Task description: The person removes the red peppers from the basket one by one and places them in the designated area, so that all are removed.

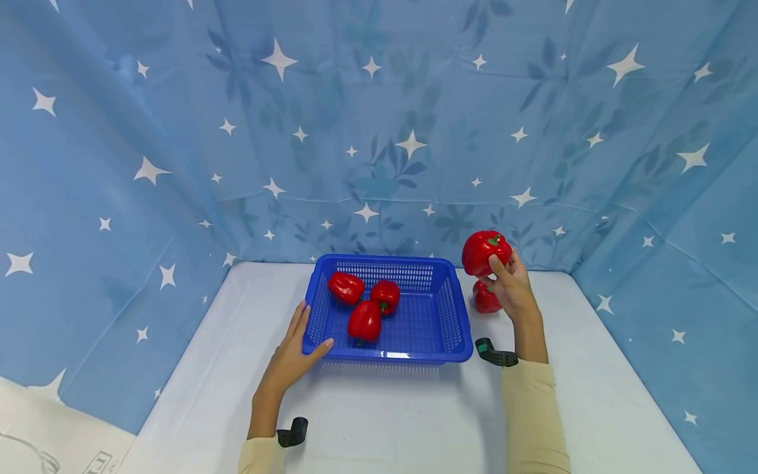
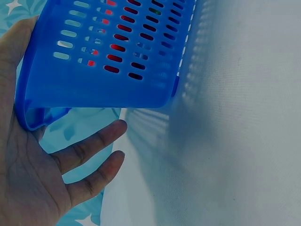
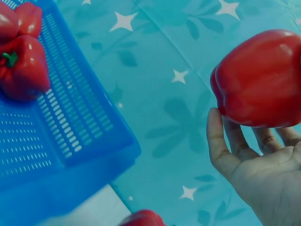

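Note:
My right hand (image 1: 514,289) holds a red bell pepper (image 1: 484,253) above the table, to the right of the blue plastic basket (image 1: 387,357). In the right wrist view its fingers support the pepper (image 3: 261,80) from below. My left hand (image 1: 290,362) grips the basket's front left corner, thumb over the front rim and fingers along the left side; two fingers stretch out free in the left wrist view. Inside the basket lie three red bell peppers: one at the back left (image 1: 346,288), one in the middle (image 1: 386,295) and one nearer the front (image 1: 364,321).
Another red bell pepper (image 1: 485,298) sits on the white table (image 1: 391,415) below my right hand, partly hidden by it. A blue curtain with stars (image 1: 379,131) hangs behind the table and along both sides. Each wrist wears a black band.

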### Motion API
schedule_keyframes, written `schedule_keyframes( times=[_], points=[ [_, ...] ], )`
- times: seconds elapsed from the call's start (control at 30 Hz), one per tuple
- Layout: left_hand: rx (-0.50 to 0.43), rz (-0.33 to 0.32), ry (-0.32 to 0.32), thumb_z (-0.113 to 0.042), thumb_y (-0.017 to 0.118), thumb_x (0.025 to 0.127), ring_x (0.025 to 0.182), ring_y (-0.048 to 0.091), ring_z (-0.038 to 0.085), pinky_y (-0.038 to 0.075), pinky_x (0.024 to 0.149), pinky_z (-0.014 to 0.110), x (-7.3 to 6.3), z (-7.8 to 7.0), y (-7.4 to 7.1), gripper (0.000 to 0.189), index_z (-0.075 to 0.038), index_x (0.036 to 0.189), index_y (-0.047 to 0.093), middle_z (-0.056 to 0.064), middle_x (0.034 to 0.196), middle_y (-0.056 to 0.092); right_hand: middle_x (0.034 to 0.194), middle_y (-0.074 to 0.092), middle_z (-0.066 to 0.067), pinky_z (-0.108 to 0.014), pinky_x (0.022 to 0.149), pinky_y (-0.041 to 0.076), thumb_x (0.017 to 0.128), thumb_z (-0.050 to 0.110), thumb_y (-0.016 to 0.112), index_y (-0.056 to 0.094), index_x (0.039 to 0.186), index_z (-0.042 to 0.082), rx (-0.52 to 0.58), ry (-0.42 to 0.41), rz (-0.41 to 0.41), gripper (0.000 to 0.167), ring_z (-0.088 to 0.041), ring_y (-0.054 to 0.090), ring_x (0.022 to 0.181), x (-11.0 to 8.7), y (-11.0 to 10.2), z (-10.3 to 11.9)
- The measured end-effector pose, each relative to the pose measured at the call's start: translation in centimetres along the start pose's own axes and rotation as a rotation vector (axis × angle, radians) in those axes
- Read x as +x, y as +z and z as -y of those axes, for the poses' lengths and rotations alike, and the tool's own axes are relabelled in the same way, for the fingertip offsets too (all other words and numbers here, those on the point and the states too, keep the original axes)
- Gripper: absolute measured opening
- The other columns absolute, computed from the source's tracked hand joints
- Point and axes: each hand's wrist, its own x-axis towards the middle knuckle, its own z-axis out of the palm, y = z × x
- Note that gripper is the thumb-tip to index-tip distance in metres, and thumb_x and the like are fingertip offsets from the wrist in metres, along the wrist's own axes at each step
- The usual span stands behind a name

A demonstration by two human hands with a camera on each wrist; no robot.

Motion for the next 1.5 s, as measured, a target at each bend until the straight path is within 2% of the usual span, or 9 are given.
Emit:
schedule_keyframes(
  times=[0.37, 0.5, 0.83, 1.0, 1.07, 1.13, 1.23, 1.3, 1.5],
  points=[
    [0.002, 0.002, -0.007, -0.069, 0.058, 0.084, 0.148, 0.02, 0.044, 0.034, 0.102, 0.07, 0.2, -0.1, -0.1, 0.101, -0.026, 0.159, 0.005, -0.006, 0.166, -0.004, 0.145, 0.034, 0.002, -0.028, 0.095, 0.054, 0.1, 0.013, 0.05, 0.026, 0.148, 0.024, 0.151, -0.049, -0.122, 0.055, -0.018, 0.033, 0.135, -1.2, -3.4, 1.0],
    [0.0, 0.005, -0.005, -0.069, 0.057, 0.084, 0.148, 0.019, 0.044, 0.034, 0.102, 0.07, 0.2, 0.0, -0.1, 0.101, -0.026, 0.159, 0.005, -0.006, 0.166, -0.004, 0.146, 0.032, 0.003, -0.026, 0.094, 0.054, 0.099, 0.009, 0.052, 0.026, 0.149, 0.027, 0.161, -0.039, -0.185, 0.059, -0.017, 0.033, 0.134, -1.7, -4.9, 0.7],
    [-0.015, -0.002, 0.003, -0.068, 0.058, 0.084, 0.148, 0.021, 0.044, 0.034, 0.102, 0.07, 0.0, 0.0, 0.1, 0.1, -0.027, 0.159, 0.006, -0.006, 0.166, -0.003, 0.149, 0.027, 0.007, -0.02, 0.084, 0.056, 0.096, 0.015, 0.061, 0.021, 0.151, 0.032, 0.105, 0.116, -0.346, 0.071, -0.011, 0.037, 0.126, -2.5, -7.6, -1.0],
    [-0.015, -0.001, 0.004, -0.069, 0.058, 0.084, 0.147, 0.021, 0.044, 0.034, 0.102, 0.07, 0.1, 0.0, 0.0, 0.1, -0.028, 0.158, 0.005, -0.007, 0.166, -0.002, 0.156, 0.02, 0.01, -0.017, 0.078, 0.056, 0.094, 0.019, 0.064, 0.017, 0.153, 0.036, 0.094, 0.218, -0.429, 0.077, -0.015, 0.025, 0.139, -2.4, -9.6, -2.2],
    [-0.015, 0.002, 0.002, -0.069, 0.058, 0.083, 0.148, 0.021, 0.044, 0.034, 0.103, 0.07, 0.2, -0.1, 0.0, 0.101, -0.029, 0.158, 0.005, -0.007, 0.166, -0.002, 0.16, 0.016, 0.011, -0.017, 0.083, 0.054, 0.094, 0.022, 0.065, 0.016, 0.153, 0.039, 0.081, 0.265, -0.456, 0.079, -0.018, 0.018, 0.144, -2.3, -10.5, -2.7],
    [-0.019, 0.005, 0.001, -0.069, 0.059, 0.083, 0.148, 0.021, 0.044, 0.034, 0.103, 0.07, 0.2, -0.1, -0.1, 0.101, -0.029, 0.158, 0.005, -0.006, 0.166, -0.002, 0.162, 0.012, 0.011, -0.023, 0.099, 0.05, 0.093, 0.024, 0.065, 0.014, 0.153, 0.041, 0.06, 0.311, -0.463, 0.081, -0.019, 0.013, 0.148, -2.2, -11.3, -3.1],
    [-0.017, 0.006, -0.005, -0.069, 0.059, 0.083, 0.148, 0.021, 0.044, 0.034, 0.103, 0.07, 0.1, -0.1, -0.1, 0.101, -0.028, 0.158, 0.005, -0.006, 0.166, -0.002, 0.164, 0.009, 0.009, -0.034, 0.116, 0.033, 0.092, 0.028, 0.067, 0.014, 0.154, 0.043, 0.004, 0.375, -0.459, 0.083, -0.021, 0.01, 0.15, -2.0, -12.2, -3.8],
    [-0.017, 0.007, -0.009, -0.07, 0.059, 0.083, 0.148, 0.02, 0.044, 0.033, 0.103, 0.07, 0.0, -0.2, -0.1, 0.101, -0.029, 0.158, 0.005, -0.007, 0.166, -0.003, 0.165, 0.006, 0.005, -0.041, 0.119, 0.025, 0.092, 0.029, 0.068, 0.011, 0.155, 0.043, -0.051, 0.407, -0.44, 0.086, -0.023, 0.01, 0.15, -1.9, -12.7, -4.2],
    [-0.012, 0.01, -0.023, -0.071, 0.058, 0.083, 0.148, 0.019, 0.043, 0.034, 0.103, 0.07, -0.1, -0.1, 0.0, 0.101, -0.031, 0.158, 0.003, -0.007, 0.166, -0.003, 0.166, -0.003, -0.006, -0.045, 0.119, 0.024, 0.091, 0.033, 0.068, 0.003, 0.156, 0.041, -0.219, 0.481, -0.371, 0.093, -0.03, 0.007, 0.151, -1.5, -13.9, -5.5]
  ],
)
